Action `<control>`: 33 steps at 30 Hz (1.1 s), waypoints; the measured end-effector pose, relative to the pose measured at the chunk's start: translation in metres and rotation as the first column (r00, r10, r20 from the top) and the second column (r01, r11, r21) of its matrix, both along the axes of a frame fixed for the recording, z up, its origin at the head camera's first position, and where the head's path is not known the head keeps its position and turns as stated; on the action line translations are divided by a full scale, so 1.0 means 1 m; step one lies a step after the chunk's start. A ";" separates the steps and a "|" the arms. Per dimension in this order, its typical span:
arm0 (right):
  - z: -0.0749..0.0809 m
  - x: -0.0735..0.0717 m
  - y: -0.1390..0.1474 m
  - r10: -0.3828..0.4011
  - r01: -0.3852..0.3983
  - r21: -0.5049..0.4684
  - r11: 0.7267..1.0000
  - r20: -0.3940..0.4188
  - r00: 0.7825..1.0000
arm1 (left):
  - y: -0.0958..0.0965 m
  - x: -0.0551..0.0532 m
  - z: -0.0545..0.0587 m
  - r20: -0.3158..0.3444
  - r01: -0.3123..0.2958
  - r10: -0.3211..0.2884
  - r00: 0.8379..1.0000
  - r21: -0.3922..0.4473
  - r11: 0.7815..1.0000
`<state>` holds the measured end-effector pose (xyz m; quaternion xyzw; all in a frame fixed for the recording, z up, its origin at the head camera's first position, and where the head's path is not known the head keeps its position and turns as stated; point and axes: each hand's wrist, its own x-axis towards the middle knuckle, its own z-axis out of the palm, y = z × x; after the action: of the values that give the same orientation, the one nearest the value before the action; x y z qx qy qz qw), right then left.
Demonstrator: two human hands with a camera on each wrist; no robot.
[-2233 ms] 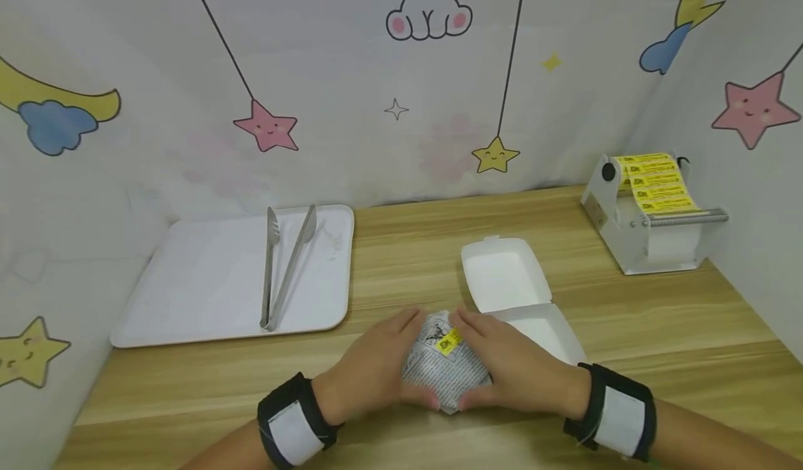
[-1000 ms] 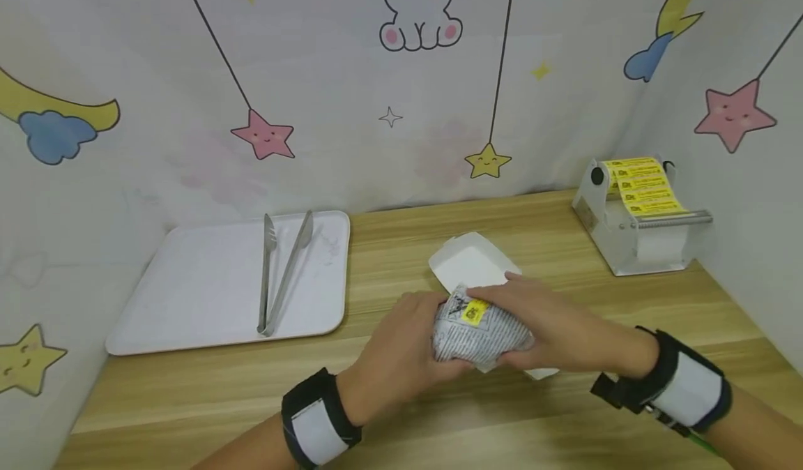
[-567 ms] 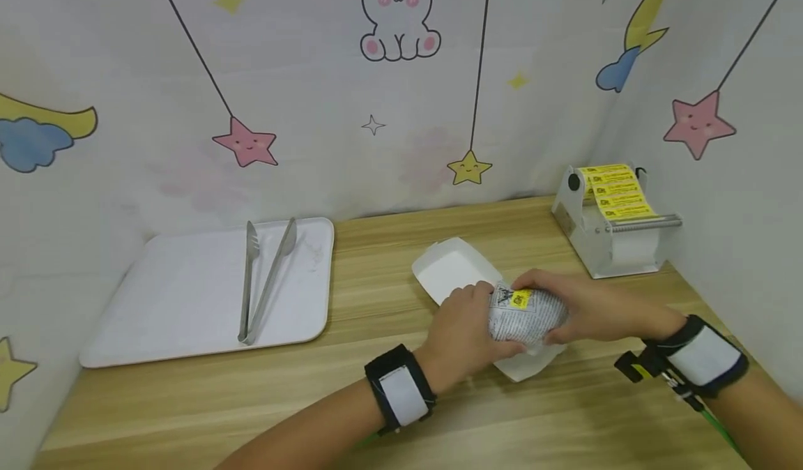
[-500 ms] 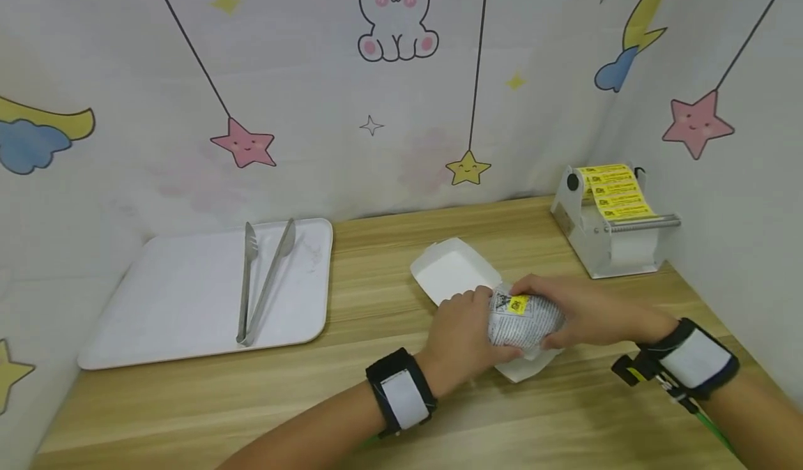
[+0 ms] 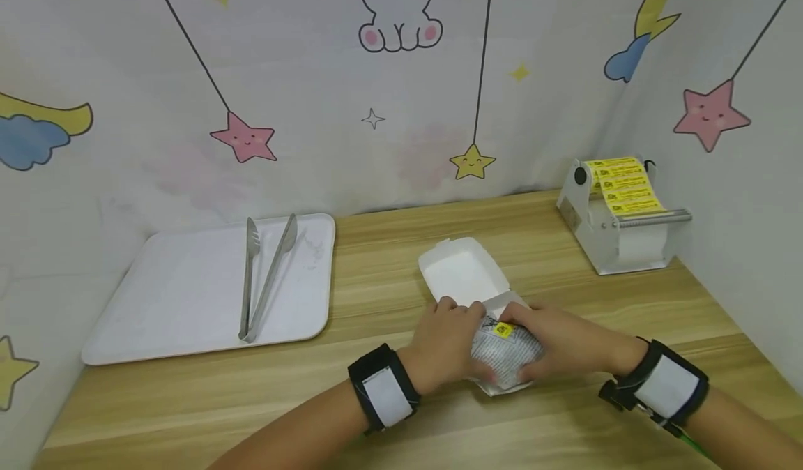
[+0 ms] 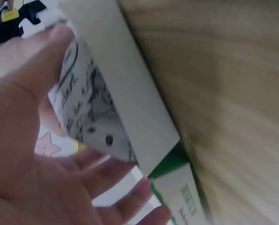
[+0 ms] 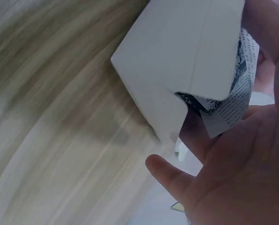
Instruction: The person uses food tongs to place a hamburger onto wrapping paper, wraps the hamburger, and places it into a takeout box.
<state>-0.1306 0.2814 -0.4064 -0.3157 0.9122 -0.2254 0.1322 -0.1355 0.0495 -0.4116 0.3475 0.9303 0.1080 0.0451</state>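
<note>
A round, bun-shaped wrapped burger (image 5: pixel 505 358) in newsprint-patterned paper, with a yellow sticker on top, sits in the near half of a white clamshell box (image 5: pixel 463 272). My left hand (image 5: pixel 444 344) grips its left side. From the right, my right hand (image 5: pixel 567 341) holds it between thumb and fingers. The box lid stands open toward the back left. In the left wrist view the box wall (image 6: pixel 125 89) rises beside the wrapped burger (image 6: pixel 85 101). The right wrist view has the burger's paper (image 7: pixel 231 105) showing past the box wall (image 7: pixel 177 47).
A white tray (image 5: pixel 182 289) at the left bears metal tongs (image 5: pixel 270 285). At the back right stands a label dispenser (image 5: pixel 580 229) with a roll of yellow stickers (image 5: pixel 627 187). Behind the wooden table (image 5: pixel 251 400) hangs a printed curtain (image 5: pixel 314 58).
Both hands have carried the wrapped burger right over the box, then lowered it into the near half. The box was turned a little along the way. Tray, tongs and dispenser stayed put.
</note>
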 end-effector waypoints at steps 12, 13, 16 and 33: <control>0.003 0.007 -0.007 0.019 -0.018 0.011 1.000 -0.087 0.996 | -0.025 -0.014 0.000 0.147 0.148 -0.174 0.974 0.170 0.974; 0.003 0.007 -0.007 0.013 -0.013 0.009 1.000 -0.081 0.997 | -0.026 -0.015 0.000 0.166 0.152 -0.184 0.969 0.186 0.971; 0.004 0.007 -0.008 0.005 -0.005 0.003 1.000 -0.066 0.998 | -0.030 -0.019 -0.001 0.195 0.154 -0.200 0.960 0.224 0.962; -0.003 0.009 -0.010 -0.005 0.004 -0.011 1.000 -0.071 0.997 | -0.030 -0.022 -0.001 0.116 0.102 -0.124 0.986 0.178 0.979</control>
<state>-0.1219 0.2714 -0.4094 -0.3222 0.9158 -0.2193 0.0972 -0.1572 0.0193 -0.4124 0.3950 0.8916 0.2065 0.0800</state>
